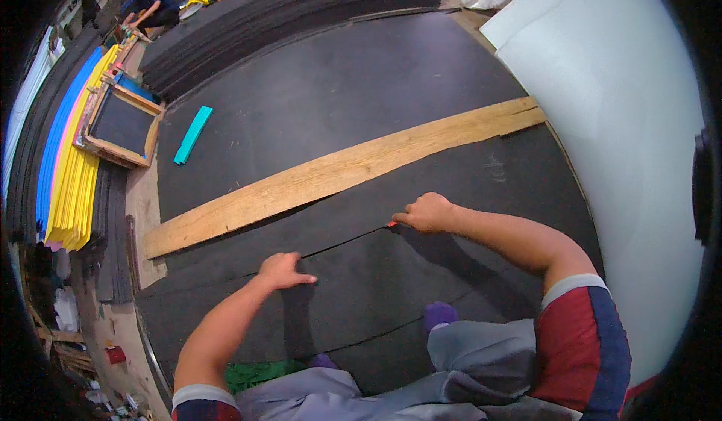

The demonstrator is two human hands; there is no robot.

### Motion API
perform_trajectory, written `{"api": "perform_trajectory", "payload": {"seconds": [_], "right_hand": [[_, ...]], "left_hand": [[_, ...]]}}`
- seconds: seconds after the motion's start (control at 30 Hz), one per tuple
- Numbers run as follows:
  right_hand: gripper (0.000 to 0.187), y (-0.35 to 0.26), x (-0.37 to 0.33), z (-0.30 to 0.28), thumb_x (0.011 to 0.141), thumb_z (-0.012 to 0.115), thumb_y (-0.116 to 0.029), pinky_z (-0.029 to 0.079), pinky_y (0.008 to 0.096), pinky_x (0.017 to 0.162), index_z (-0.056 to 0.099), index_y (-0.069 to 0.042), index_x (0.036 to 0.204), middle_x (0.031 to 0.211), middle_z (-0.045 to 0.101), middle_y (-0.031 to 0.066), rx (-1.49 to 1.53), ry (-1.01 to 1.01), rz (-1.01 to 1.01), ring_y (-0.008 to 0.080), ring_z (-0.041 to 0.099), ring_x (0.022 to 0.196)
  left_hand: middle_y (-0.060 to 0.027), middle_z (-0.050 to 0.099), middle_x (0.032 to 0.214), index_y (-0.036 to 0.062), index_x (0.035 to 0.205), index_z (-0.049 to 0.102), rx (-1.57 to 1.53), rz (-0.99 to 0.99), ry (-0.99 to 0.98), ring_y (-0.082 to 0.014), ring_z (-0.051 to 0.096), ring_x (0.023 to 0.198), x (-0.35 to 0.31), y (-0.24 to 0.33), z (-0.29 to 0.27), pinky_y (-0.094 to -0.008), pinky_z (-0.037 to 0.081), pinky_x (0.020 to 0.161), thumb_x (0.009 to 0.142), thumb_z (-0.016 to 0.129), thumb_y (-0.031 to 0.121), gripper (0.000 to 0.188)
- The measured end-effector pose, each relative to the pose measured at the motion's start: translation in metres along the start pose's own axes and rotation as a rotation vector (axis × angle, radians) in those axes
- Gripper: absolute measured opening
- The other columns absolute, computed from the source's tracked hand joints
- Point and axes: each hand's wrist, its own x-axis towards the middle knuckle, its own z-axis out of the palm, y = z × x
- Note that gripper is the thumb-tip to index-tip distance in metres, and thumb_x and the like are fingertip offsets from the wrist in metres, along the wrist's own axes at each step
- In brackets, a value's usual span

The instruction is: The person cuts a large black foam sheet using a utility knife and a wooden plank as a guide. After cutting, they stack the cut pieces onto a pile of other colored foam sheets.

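A black foam sheet [353,286] lies spread in front of me, with a long thin slit running across it between my hands. My right hand [425,214] is closed around a small red cutter [391,224], mostly hidden in the fist, its tip at the slit's right end. Beside the slit's left part, my left hand [282,271] touches the sheet, thumb spread away from the fingers; its fingertips are partly hidden. A long wooden plank [346,169] lies slantwise across the black sheets beyond both hands.
A teal strip [193,135] lies beyond the plank. Stacked black sheets [301,26] stand at the back. Left are yellow sheets [75,203], blue sheets [60,143] and a wooden frame [124,124]. A big white sheet [609,120] curves along the right. A person [154,4] crouches far left.
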Motion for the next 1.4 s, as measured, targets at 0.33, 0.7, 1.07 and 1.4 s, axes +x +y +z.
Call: {"api": "perform_trajectory", "payload": {"seconds": [0.33, 0.7, 1.07, 1.4], "right_hand": [[0.052, 0.007, -0.029, -0.035, 0.091, 0.067, -0.022, 0.062, 0.0450, 0.069, 0.062, -0.030, 0.142, 0.103, 0.075, 0.0070, -0.046, 0.029, 0.058, 0.0311, 0.077, 0.088], [0.060, 0.000, -0.037, -0.005, 0.088, 0.068, -0.021, 0.061, 0.0439, 0.065, 0.059, -0.033, 0.146, 0.098, 0.073, 0.0057, 0.047, 0.297, -0.011, 0.0296, 0.076, 0.083], [0.058, 0.009, -0.024, 0.002, 0.090, 0.064, -0.020, 0.061, 0.0452, 0.065, 0.060, -0.031, 0.146, 0.096, 0.073, 0.0074, 0.025, 0.209, -0.021, 0.0306, 0.076, 0.082], [0.050, 0.084, -0.062, 0.022, 0.097, 0.060, -0.022, 0.062, 0.0460, 0.077, 0.060, -0.032, 0.146, 0.111, 0.076, 0.0086, -0.092, -0.073, 0.166, 0.0308, 0.077, 0.095]], "left_hand": [[-0.0178, 0.077, 0.092, 0.0042, 0.098, 0.075, -0.187, -0.038, 0.336, -0.0352, 0.076, 0.094, 0.062, 0.148, 0.030, -0.0481, 0.059, 0.084, 0.074, 0.085, 0.067, 0.068], [-0.0202, 0.076, 0.092, 0.0031, 0.101, 0.073, -0.106, 0.020, 0.492, -0.0387, 0.074, 0.091, 0.050, 0.157, 0.038, -0.0500, 0.057, 0.082, 0.078, 0.083, 0.062, 0.064], [-0.0167, 0.075, 0.089, 0.0058, 0.102, 0.073, -0.079, 0.039, 0.542, -0.0363, 0.074, 0.087, 0.047, 0.155, 0.041, -0.0494, 0.057, 0.079, 0.077, 0.082, 0.066, 0.066], [-0.0160, 0.078, 0.098, 0.0078, 0.118, 0.075, -0.080, 0.033, 0.536, -0.0344, 0.076, 0.094, 0.045, 0.153, 0.038, -0.0480, 0.059, 0.081, 0.075, 0.082, 0.068, 0.074]]}}
